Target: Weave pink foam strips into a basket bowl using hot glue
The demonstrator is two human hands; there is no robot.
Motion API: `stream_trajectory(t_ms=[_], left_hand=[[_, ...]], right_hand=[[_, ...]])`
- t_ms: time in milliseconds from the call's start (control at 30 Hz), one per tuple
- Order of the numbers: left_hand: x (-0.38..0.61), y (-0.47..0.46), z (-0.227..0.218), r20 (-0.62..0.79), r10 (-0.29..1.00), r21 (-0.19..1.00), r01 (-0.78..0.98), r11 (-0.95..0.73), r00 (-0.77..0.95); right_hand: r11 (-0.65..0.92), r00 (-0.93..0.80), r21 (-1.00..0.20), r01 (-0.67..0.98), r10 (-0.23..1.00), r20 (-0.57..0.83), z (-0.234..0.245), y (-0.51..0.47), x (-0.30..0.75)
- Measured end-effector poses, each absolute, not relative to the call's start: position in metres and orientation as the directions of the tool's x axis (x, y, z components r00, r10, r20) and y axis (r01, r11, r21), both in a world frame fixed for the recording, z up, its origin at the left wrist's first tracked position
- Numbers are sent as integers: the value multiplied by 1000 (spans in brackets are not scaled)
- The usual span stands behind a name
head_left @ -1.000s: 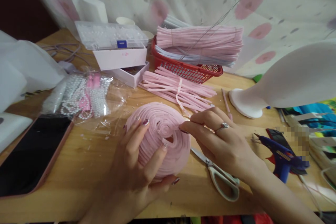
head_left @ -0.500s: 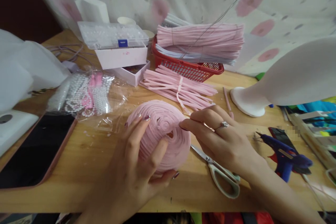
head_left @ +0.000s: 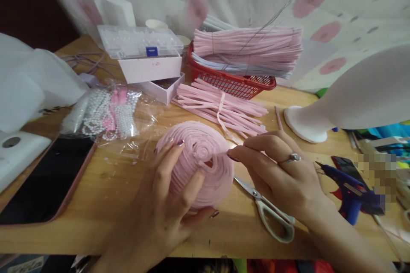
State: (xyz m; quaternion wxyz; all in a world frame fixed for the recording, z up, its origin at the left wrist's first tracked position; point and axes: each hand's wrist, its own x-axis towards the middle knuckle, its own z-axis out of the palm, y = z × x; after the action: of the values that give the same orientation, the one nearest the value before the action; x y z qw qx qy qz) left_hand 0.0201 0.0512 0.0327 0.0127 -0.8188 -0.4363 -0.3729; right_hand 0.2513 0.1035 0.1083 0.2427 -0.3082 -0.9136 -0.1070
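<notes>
Pink coil (head_left: 202,150) sits on the wooden table (head_left: 99,192), front and centre, spiral side up, with a small gap beside its middle rosette. Left hand (head_left: 169,194) grasps it from the near-left, fingers spread over the face, thumb at the near rim. Right hand (head_left: 278,166) pinches what looks like a thin pink strand (head_left: 221,152) at the coil's right side; fingertips partly hide it.

My read: step in hand is working that strand near the centre. Next move calls for a firm left hold and a light, controlled pull, so the windings don't loosen.

Scissors (head_left: 255,193) lie just right of the coil, pink stem bundle (head_left: 221,106) behind it, red basket (head_left: 229,85) beyond. Glue gun (head_left: 352,190) far right.

Writing: no brand or label readable. White box (head_left: 153,68) has a small pink mark, illegible. Print at the bottom-left edge, also unreadable.
</notes>
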Motion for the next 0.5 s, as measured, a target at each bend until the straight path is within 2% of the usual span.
stream_trajectory(t_ms=[200, 500], left_hand=[[21, 52, 38, 628, 700, 274, 744, -609, 341], [24, 52, 36, 635, 712, 306, 748, -588, 300]], right_hand=[[806, -688, -22, 592, 519, 507, 107, 100, 251], [773, -654, -35, 634, 559, 510, 99, 105, 248]])
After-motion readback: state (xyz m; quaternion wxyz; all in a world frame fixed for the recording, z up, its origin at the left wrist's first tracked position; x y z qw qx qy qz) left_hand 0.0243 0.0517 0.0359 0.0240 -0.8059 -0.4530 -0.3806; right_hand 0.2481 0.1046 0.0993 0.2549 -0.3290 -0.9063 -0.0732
